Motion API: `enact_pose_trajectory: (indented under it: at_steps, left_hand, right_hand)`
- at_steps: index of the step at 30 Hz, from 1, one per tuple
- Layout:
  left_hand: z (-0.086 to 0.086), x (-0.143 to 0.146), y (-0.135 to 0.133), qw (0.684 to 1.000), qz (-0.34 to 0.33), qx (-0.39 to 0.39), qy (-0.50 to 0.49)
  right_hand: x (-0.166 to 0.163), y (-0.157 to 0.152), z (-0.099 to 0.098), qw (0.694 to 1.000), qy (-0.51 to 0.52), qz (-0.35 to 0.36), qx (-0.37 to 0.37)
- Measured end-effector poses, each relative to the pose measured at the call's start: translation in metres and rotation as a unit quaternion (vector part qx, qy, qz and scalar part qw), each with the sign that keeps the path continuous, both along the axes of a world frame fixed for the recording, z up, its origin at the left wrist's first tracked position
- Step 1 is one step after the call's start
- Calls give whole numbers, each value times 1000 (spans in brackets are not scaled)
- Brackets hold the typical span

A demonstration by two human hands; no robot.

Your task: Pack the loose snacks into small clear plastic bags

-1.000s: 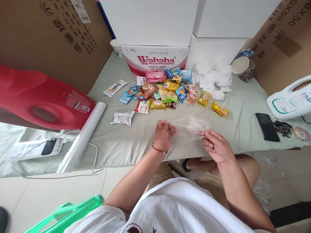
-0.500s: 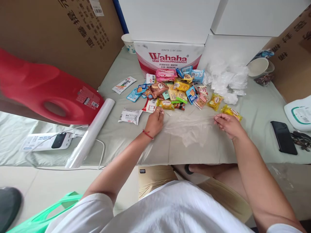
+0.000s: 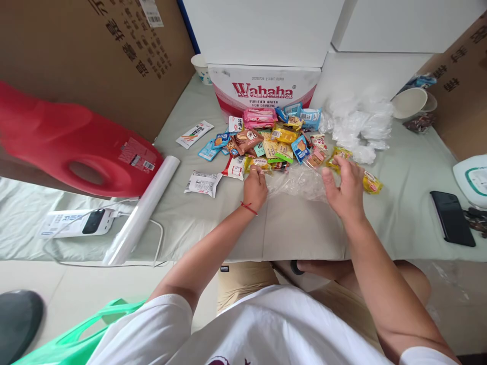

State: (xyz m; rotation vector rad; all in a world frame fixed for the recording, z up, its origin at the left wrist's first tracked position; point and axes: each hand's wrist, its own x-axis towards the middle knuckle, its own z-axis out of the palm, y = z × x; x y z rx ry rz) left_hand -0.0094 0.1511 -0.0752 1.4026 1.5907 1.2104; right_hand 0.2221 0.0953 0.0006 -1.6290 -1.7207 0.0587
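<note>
A crumpled clear plastic bag (image 3: pixel 299 182) lies between my hands on the covered table. My left hand (image 3: pixel 255 188) pinches its left edge, close to the front of the pile of wrapped snacks (image 3: pixel 270 137). Over on the right, my right hand (image 3: pixel 345 187) has its thumb and fingers apart, at the bag's right end. Yellow snack packets (image 3: pixel 372 182) lie just beyond and beside that hand, partly covered by it. To the left of my left hand rest a white snack packet (image 3: pixel 203 183) and a red-and-white packet (image 3: pixel 233 168).
A red jug (image 3: pixel 76 137), a plastic roll (image 3: pixel 142 210) and a power bank (image 3: pixel 76 223) with cable occupy the left. Behind the snacks stands a Wahaha carton (image 3: pixel 266 88). Bunched clear bags (image 3: pixel 357 124), a paper cup (image 3: pixel 410 103) and a phone (image 3: pixel 452 218) are on the right.
The bag, spread flat before, is now bunched up and farther from the table edge. My right hand has moved forward and left, its fingers opening. My left hand has shifted slightly right.
</note>
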Motion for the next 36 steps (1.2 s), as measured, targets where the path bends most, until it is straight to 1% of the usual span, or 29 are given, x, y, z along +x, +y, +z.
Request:
enact_pose_trajectory:
  at_steps: [2,4,6,8,9,10,12,15,17,19,21,23,26,29,31,33,34,36]
  left_hand:
    - [-1,2,-2,1000,2,-1,-7]
    - [0,3,-4,1000,1,0,-11]
    - [0,2,-6,1000,4,2,-9]
    - [-1,0,-6,1000,15,0,-13]
    - [-2,-2,-6,1000,23,-5,-20]
    - [-4,-4,-6,999,33,-12,-32]
    - [-9,-7,-5,996,50,-33,-63]
    - [-15,-11,-3,991,61,-62,-100]
    - [-15,-11,-2,988,65,-79,-118]
    - [-12,-9,-2,982,69,-104,-139]
    - [-5,-8,-1,976,63,-133,-158]
    - [2,-7,-1,970,56,-163,-170]
    - [12,-8,0,960,38,-210,-182]
    - [21,-12,2,949,10,-248,-196]
    - [25,-17,1,943,-8,-257,-210]
    - [29,-22,-4,943,-18,-243,-226]
    - [30,-24,-9,949,-14,-224,-221]
    - [33,-29,-23,972,18,-166,-167]
  right_hand:
    - [-7,20,-5,999,-13,33,-21]
    - [-13,43,-10,993,-22,100,-56]
    - [-19,59,-13,978,-42,176,-100]
    - [-22,64,-14,962,-67,233,-129]
    - [-22,61,-13,957,-79,248,-127]
    - [-22,54,-12,956,-87,255,-113]
    - [-21,29,-10,963,-95,245,-64]
    - [-22,-27,-13,972,-112,205,-6]
    - [-26,-67,-21,973,-122,195,3]
    - [-34,-102,-34,972,-117,204,-2]
    - [-45,-129,-48,969,-107,223,-9]
    - [-55,-146,-60,966,-96,241,-11]
    - [-69,-158,-69,961,-87,263,-20]
    - [-78,-158,-72,951,-104,288,-42]
    - [-80,-154,-73,946,-125,296,-50]
    - [-81,-150,-75,943,-139,296,-53]
    - [-81,-147,-76,943,-143,295,-55]
    - [-81,-143,-79,942,-148,294,-64]
